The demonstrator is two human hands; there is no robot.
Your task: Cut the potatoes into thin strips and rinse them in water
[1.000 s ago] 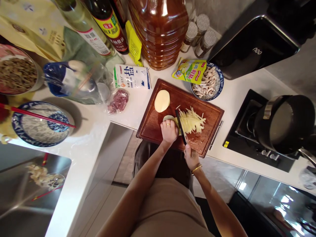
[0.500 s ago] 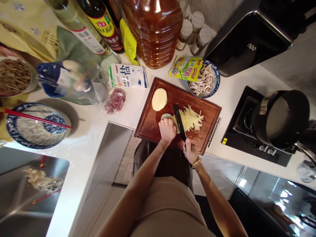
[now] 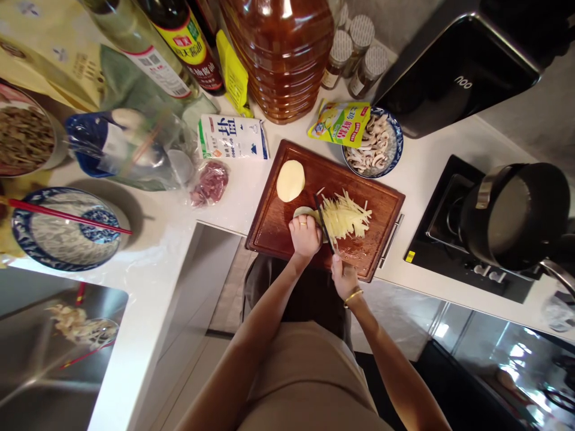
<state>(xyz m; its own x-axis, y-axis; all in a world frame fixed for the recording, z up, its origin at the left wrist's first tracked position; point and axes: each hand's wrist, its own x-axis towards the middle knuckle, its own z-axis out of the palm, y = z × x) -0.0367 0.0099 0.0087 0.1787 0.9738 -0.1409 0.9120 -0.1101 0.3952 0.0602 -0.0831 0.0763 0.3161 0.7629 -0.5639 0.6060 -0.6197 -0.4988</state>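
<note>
My left hand [image 3: 306, 234] is closed over sliced potato [image 3: 305, 212] on the wooden cutting board [image 3: 278, 230], its fingers curled and partly hiding the slices. My right hand [image 3: 344, 276] grips the handle of a dark kitchen knife [image 3: 325, 224]. The blade stands nearly edge-on, close beside the left fingers, between the slices and a heap of potato shreds [image 3: 348, 214]. Near the board's far left corner lies a pale potato half [image 3: 291, 181], cut face up.
Beyond the board are a bowl of sliced mushrooms [image 3: 393, 151], a yellow packet [image 3: 339, 123] and a salt bag [image 3: 232, 137]. Wrapped meat [image 3: 210, 182] lies left. A pot [image 3: 516, 215] stands on the hob at right. A patterned bowl [image 3: 58, 245] with chopsticks sits near the sink.
The knife blade has turned from showing its flat side to nearly edge-on and shifted slightly left, closer to my left fingers. My left hand stays in place on the potato.
</note>
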